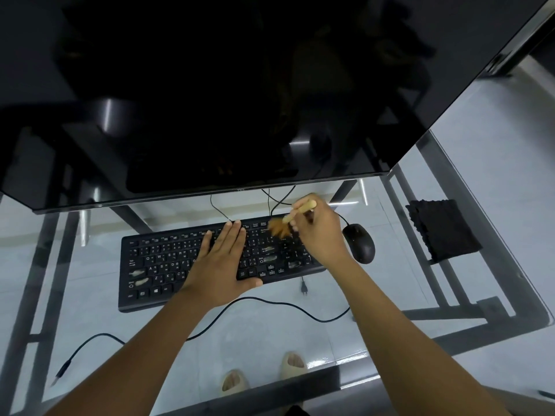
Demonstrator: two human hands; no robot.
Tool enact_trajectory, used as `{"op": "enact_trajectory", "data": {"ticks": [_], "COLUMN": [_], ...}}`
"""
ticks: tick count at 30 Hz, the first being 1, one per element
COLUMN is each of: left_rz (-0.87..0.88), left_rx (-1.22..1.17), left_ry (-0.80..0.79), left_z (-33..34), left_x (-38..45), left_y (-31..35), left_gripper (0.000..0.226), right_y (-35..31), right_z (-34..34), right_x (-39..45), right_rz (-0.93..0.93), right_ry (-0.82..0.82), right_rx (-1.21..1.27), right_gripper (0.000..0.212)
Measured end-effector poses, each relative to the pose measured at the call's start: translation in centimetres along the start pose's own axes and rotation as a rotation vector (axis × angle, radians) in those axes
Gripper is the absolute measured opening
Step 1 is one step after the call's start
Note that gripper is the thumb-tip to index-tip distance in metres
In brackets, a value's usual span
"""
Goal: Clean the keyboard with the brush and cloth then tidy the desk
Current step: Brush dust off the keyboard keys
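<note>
A black keyboard [156, 265] lies on the glass desk, with pale dust smears on several keys. My left hand [222, 265] rests flat on its middle, fingers spread and pointing away from me. My right hand [318, 232] grips a wooden-handled brush [303, 207] over the keyboard's right end. The brown bristles [277, 228] are blurred against the keys near the top right corner. A folded black cloth [443, 229] lies on the desk to the far right, apart from both hands.
A black mouse [359, 243] sits just right of the keyboard. A large dark monitor [210, 100] overhangs the back of the desk. Loose black cables [270, 304] trail across the glass in front of the keyboard. My feet in sandals show below the glass.
</note>
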State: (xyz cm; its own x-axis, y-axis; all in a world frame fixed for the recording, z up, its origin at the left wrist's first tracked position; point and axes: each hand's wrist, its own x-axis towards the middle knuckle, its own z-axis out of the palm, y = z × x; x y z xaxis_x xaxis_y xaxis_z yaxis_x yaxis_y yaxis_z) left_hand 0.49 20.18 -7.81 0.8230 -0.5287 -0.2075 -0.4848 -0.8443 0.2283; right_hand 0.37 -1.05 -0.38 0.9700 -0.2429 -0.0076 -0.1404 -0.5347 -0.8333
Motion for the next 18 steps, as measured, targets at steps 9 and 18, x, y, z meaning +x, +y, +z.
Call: {"op": "enact_trajectory", "data": {"ticks": [9,18], "left_rz": [-0.002,-0.094], "left_rx": [-0.026,-0.055], "left_ry": [0.024,0.126], "left_z": [-0.4,-1.5], "left_x": [-0.5,-4.0], "left_y": [-0.1,-4.2], "left_gripper": [0.107,0.107], "right_y": [-1.1,-3.3], "right_z": [0.9,2.6], "right_x": [0.2,0.1], "right_rz": [0.022,-0.001], "right_ry": [0.054,-0.055], "right_rx": [0.056,0.057], "right_gripper": [0.019,0.018]}}
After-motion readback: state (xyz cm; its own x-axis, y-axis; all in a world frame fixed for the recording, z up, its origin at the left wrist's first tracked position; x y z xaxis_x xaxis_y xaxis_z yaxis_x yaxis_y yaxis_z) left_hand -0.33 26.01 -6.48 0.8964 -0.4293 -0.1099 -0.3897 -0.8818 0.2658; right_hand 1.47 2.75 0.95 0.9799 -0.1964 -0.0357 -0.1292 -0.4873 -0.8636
